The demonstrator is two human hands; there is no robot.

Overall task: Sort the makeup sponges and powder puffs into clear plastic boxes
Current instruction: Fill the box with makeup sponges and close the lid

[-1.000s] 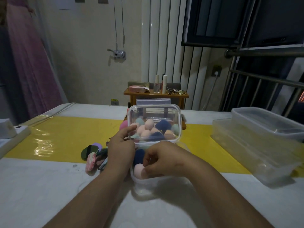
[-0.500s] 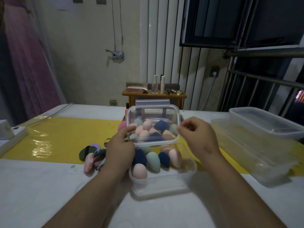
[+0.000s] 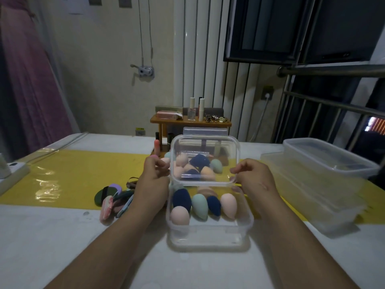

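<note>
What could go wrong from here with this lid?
The egg-shaped makeup sponges stand high in the clear plastic box, so the clear plastic lid in your left hand and right hand might squash one or not seat. The flat powder puffs close beside that left hand could get swept away.

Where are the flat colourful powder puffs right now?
In the head view, the flat colourful powder puffs lie piled on the white table, just left of the left hand gripping the clear plastic lid, at the yellow mat's near edge.
</note>
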